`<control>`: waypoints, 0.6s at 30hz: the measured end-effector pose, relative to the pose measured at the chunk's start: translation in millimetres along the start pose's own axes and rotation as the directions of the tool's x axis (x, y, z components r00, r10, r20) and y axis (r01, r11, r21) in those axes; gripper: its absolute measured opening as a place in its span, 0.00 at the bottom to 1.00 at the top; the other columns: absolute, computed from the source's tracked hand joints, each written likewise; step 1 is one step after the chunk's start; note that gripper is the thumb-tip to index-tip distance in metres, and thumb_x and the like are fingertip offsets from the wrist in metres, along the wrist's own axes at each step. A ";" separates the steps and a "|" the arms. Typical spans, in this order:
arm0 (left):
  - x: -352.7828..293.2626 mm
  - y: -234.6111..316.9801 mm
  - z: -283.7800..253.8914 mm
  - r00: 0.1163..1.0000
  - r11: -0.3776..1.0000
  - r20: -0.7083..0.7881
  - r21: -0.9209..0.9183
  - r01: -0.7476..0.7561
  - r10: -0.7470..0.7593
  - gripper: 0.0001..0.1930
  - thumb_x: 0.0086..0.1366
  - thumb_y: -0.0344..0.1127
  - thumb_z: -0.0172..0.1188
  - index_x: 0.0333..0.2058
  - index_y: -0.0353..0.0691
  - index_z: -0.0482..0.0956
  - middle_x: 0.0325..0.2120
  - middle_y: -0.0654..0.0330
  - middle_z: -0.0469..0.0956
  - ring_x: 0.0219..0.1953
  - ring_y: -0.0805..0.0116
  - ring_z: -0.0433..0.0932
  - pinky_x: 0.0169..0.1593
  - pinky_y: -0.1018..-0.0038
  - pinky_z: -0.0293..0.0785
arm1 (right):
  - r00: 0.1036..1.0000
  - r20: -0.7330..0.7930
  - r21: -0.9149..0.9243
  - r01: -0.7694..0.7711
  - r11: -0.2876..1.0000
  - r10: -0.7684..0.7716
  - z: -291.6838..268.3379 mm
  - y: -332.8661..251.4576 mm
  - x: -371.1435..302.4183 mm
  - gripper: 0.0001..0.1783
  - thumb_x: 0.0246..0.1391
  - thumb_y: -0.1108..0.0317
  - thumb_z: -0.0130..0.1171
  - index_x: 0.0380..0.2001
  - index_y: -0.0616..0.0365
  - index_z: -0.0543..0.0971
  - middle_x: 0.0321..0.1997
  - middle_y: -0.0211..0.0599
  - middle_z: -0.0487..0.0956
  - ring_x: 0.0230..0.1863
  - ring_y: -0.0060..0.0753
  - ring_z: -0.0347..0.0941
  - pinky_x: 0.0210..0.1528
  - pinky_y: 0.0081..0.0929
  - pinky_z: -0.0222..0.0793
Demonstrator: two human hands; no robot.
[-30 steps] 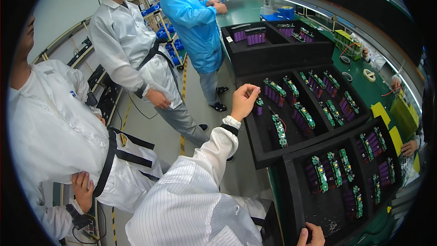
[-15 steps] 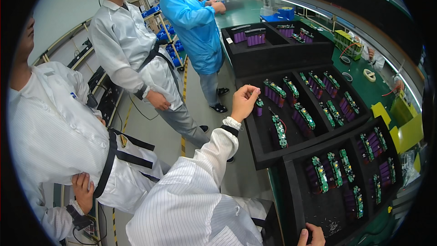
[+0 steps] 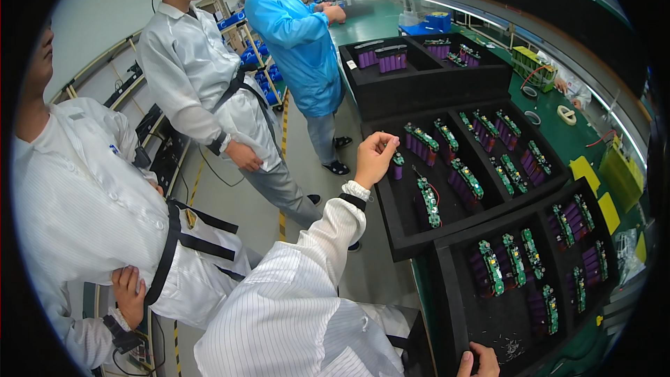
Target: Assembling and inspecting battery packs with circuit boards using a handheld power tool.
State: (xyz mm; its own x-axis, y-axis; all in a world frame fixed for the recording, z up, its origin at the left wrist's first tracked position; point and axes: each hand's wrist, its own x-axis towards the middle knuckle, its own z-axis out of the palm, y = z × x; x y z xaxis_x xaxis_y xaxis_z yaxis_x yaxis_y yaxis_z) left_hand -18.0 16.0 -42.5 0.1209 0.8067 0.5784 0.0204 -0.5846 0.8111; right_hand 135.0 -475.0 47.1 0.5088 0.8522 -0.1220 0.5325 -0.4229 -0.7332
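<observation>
My left hand (image 3: 375, 159), in a white sleeve with a black band at the wrist, is raised at the left wall of the middle black foam box (image 3: 405, 243). Its thumb and forefinger are pinched together; whatever may be between them is too small to make out. Just below the fingertips stands a purple battery pack (image 3: 398, 169) with a green circuit board, partly hidden by the hand. At the lower edge, my right hand (image 3: 481, 361) grips the rim of the near foam box (image 3: 447, 307). Several battery packs (image 3: 490, 269) stand in that box, beside small pale scraps (image 3: 511, 349).
A third foam box (image 3: 419, 87) with more packs lies behind. Tape rolls (image 3: 567, 115) and yellow sheets (image 3: 608, 215) are on the green bench at right. Two people in white (image 3: 105, 188) and one in blue (image 3: 293, 42) stand left. Another person's hand (image 3: 560, 85) is across the bench.
Both my hands stay in nearly the same place. Across the bench, the other person's hands and sleeve have shifted slightly.
</observation>
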 end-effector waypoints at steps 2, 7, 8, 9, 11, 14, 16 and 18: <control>-0.1 1.0 0.3 1.000 1.000 -0.005 0.015 -0.010 0.010 0.09 0.69 0.36 0.64 0.34 0.37 0.83 0.24 0.72 0.79 0.22 0.89 0.65 0.27 0.86 0.61 | 1.000 0.007 0.002 -0.005 1.000 0.005 -0.3 -0.1 0.0 0.18 0.67 0.61 0.55 0.50 0.64 0.80 0.46 0.54 0.81 0.47 0.56 0.78 0.51 0.42 0.73; -0.8 1.5 -0.5 1.000 1.000 0.003 0.006 -0.003 0.003 0.08 0.69 0.36 0.64 0.34 0.37 0.82 0.24 0.72 0.79 0.22 0.89 0.64 0.26 0.86 0.61 | 1.000 0.014 0.004 -0.019 1.000 0.019 -1.0 -0.8 -0.3 0.18 0.67 0.60 0.55 0.50 0.64 0.80 0.46 0.54 0.81 0.47 0.56 0.78 0.51 0.42 0.73; -0.6 1.0 -0.7 1.000 1.000 0.007 0.015 -0.002 0.002 0.08 0.69 0.36 0.64 0.34 0.37 0.82 0.24 0.73 0.79 0.22 0.89 0.64 0.26 0.86 0.61 | 1.000 0.015 0.004 -0.019 1.000 0.018 -0.9 -0.2 -0.2 0.18 0.67 0.60 0.55 0.50 0.64 0.80 0.46 0.54 0.81 0.47 0.56 0.78 0.51 0.42 0.73; -0.4 0.4 -0.6 1.000 1.000 0.007 0.015 -0.003 0.003 0.08 0.69 0.36 0.64 0.34 0.37 0.82 0.24 0.73 0.79 0.22 0.89 0.64 0.26 0.86 0.61 | 1.000 0.015 0.005 -0.018 1.000 0.018 -0.8 0.3 -0.1 0.18 0.67 0.60 0.55 0.50 0.64 0.80 0.46 0.54 0.81 0.47 0.56 0.78 0.51 0.42 0.73; -0.1 -0.6 -0.3 1.000 1.000 0.004 0.005 -0.005 0.005 0.08 0.69 0.35 0.64 0.34 0.37 0.82 0.24 0.73 0.78 0.22 0.89 0.64 0.26 0.86 0.61 | 1.000 0.014 -0.001 -0.008 1.000 0.008 -0.7 1.0 -0.1 0.18 0.67 0.60 0.55 0.50 0.63 0.80 0.46 0.54 0.81 0.47 0.57 0.78 0.51 0.42 0.73; 0.0 -1.2 1.0 1.000 1.000 -0.002 -0.027 -0.012 0.012 0.08 0.69 0.35 0.64 0.34 0.37 0.82 0.24 0.73 0.78 0.23 0.89 0.64 0.27 0.86 0.61 | 1.000 0.014 0.005 -0.009 1.000 0.009 -0.6 1.1 -0.4 0.18 0.67 0.60 0.55 0.50 0.64 0.80 0.46 0.54 0.81 0.47 0.57 0.78 0.51 0.42 0.73; -0.2 -0.7 0.9 1.000 1.000 0.001 -0.025 -0.008 0.008 0.08 0.69 0.35 0.64 0.34 0.37 0.82 0.24 0.73 0.78 0.23 0.89 0.64 0.27 0.86 0.61 | 1.000 0.011 0.004 -0.009 1.000 0.009 -0.6 0.7 -0.6 0.18 0.67 0.61 0.55 0.50 0.64 0.80 0.46 0.54 0.81 0.47 0.57 0.78 0.51 0.42 0.73; 0.0 -1.3 0.2 1.000 1.000 0.003 -0.023 -0.005 0.005 0.08 0.70 0.35 0.64 0.34 0.37 0.82 0.24 0.73 0.78 0.23 0.90 0.64 0.27 0.86 0.61 | 1.000 0.008 0.003 -0.008 1.000 0.008 -0.6 0.9 -0.7 0.18 0.67 0.61 0.55 0.50 0.64 0.80 0.46 0.54 0.80 0.47 0.57 0.78 0.51 0.42 0.73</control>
State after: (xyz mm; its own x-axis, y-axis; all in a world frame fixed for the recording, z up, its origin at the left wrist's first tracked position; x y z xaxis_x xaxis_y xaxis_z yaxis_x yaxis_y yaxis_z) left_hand -17.8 16.7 -43.5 0.1244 0.8034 0.5823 -0.0029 -0.5866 0.8099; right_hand 135.5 -476.2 47.0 0.5077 0.8513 -0.1326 0.5264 -0.4283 -0.7345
